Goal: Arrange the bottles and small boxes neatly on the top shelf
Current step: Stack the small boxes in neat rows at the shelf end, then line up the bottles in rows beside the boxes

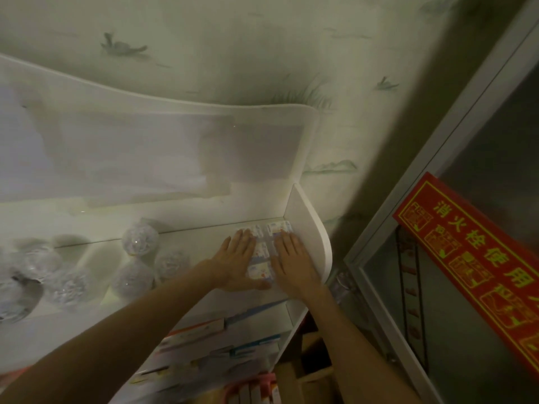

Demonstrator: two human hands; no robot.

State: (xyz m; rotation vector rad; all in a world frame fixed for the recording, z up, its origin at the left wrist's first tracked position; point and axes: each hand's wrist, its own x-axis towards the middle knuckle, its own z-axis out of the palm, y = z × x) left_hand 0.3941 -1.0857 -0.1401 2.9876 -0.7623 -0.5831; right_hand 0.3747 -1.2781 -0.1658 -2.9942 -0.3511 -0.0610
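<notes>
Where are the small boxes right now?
In the head view, the small boxes lie flat at the top shelf's right end, against its side panel, under the left hand and right hand.

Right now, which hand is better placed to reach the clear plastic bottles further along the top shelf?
Left. The left hand lies flat on the small white boxes, nearer the clear plastic bottles. The right hand is hemmed against the shelf's white end panel.
</notes>
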